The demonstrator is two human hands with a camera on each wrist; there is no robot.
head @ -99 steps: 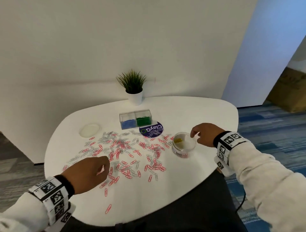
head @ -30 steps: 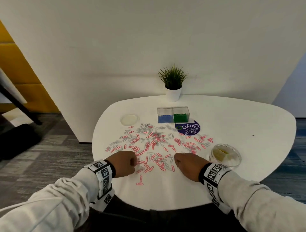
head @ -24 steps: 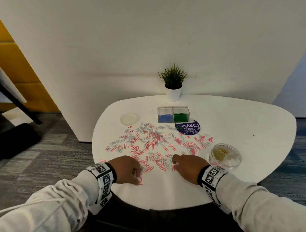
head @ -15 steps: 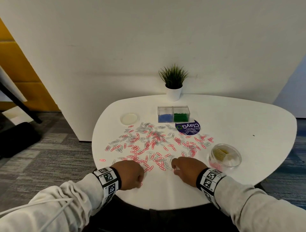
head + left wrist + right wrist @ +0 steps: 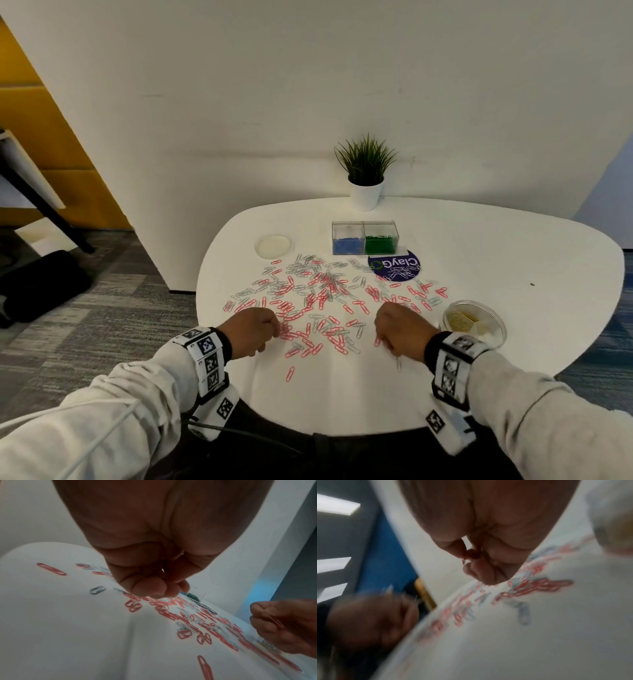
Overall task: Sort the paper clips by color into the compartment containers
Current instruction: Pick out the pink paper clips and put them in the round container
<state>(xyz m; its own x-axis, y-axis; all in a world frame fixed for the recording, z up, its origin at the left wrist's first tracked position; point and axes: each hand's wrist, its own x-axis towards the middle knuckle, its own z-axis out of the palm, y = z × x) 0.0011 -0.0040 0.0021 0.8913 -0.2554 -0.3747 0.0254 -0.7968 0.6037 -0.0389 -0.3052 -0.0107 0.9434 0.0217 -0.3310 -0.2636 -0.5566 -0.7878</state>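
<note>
Red and silver paper clips (image 5: 322, 298) lie scattered over the middle of the white table (image 5: 513, 260). My left hand (image 5: 274, 330) is curled in a fist at the pile's near left edge, fingertips (image 5: 154, 589) down on red clips; a glint of metal shows inside the fist. My right hand (image 5: 380, 329) is curled at the pile's near right edge and pinches red clips (image 5: 464, 559), which also show in the left wrist view (image 5: 274, 620). A clear two-compartment box (image 5: 364, 237) holds blue clips on the left and green on the right. A round clear container (image 5: 474, 325) holds yellow clips.
A white round lid (image 5: 273, 245) lies at the back left. A dark blue sticker (image 5: 394, 269) sits in front of the box. A small potted plant (image 5: 365, 174) stands at the far edge by the wall. One red clip (image 5: 290, 373) lies alone near the front edge.
Both hands have shifted a little forward into the near edge of the pile. The left hand has come off the lone red clip near the front edge, which shows again.
</note>
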